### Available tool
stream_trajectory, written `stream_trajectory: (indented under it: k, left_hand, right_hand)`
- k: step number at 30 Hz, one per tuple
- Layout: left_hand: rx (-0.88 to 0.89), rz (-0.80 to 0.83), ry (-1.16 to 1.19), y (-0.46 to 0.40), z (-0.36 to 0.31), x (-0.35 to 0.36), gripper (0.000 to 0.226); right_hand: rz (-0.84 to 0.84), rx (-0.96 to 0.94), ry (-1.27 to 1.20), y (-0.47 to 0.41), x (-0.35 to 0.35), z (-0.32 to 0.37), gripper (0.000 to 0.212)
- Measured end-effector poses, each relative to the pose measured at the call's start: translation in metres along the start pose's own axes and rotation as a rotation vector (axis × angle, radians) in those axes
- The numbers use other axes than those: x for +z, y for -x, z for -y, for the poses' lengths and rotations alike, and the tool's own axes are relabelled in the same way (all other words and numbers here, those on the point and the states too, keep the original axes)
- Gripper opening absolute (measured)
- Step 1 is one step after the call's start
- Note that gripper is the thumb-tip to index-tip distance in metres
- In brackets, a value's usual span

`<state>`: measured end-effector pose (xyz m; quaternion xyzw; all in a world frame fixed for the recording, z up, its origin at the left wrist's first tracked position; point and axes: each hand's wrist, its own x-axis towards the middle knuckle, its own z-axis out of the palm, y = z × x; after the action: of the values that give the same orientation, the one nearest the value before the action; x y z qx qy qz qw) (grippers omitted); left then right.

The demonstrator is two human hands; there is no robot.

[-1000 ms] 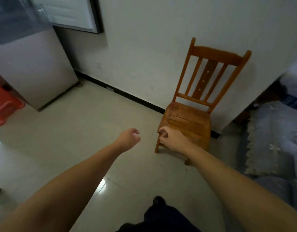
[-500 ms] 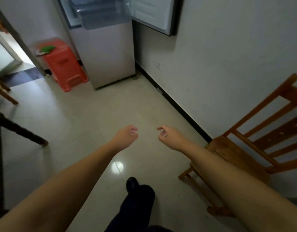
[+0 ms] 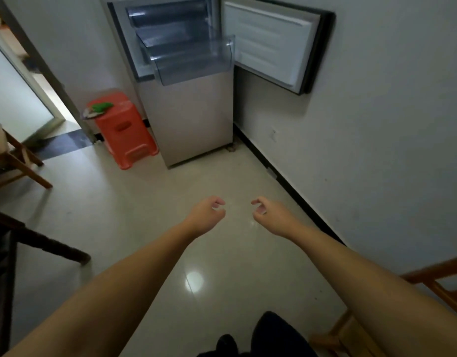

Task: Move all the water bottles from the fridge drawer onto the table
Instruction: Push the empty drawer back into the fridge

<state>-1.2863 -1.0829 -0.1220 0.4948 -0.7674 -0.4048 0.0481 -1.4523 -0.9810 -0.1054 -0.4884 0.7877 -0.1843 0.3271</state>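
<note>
Hands (image 3: 208, 215) (image 3: 269, 215) empty; drawer (image 3: 194, 60) seemingly bare.

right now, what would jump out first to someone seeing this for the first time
The fridge at the top centre stands open, its door swung right against the wall and a clear drawer pulled out; no bottles show in it. Beside it on the left sits a bright orange plastic stool. In the foreground the left hand and right hand reach forward over the tiled floor, loosely curled and holding nothing.
</note>
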Motion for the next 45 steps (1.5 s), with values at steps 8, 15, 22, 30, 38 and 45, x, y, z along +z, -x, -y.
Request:
stream_trajectory:
  k: [8,15,22,30,38,45]
  left_hand:
    - [-0.045,-0.037,0.025,-0.119,-0.012,-0.039,0.031]
    - [-0.066,-0.120,0.039,-0.242,-0.045,-0.086,0.033]
    - [-0.092,-0.179,0.094,-0.328,-0.066,-0.109,0.039]
    - [-0.084,-0.238,0.090,-0.448,-0.049,-0.186,0.042]
    - [0.009,-0.217,-0.025,-0.567,-0.050,-0.269,0.042]
    - [0.167,-0.335,-0.295,-0.629,-0.055,-0.290,0.049]
  right_hand:
    - [0.044,-0.057,-0.013,-0.127,-0.042,0.017,0.037]
    - [0.061,-0.121,0.013,-0.260,-0.109,0.034,0.038]
    - [0.092,-0.167,0.052,-0.368,-0.147,0.052,0.038]
    - [0.084,-0.221,0.058,-0.499,-0.165,0.095,0.039]
    - [-0.004,-0.202,0.033,-0.615,-0.198,0.146,0.040]
    - [-0.020,-0.235,0.094,-0.699,-0.221,0.155,0.036]
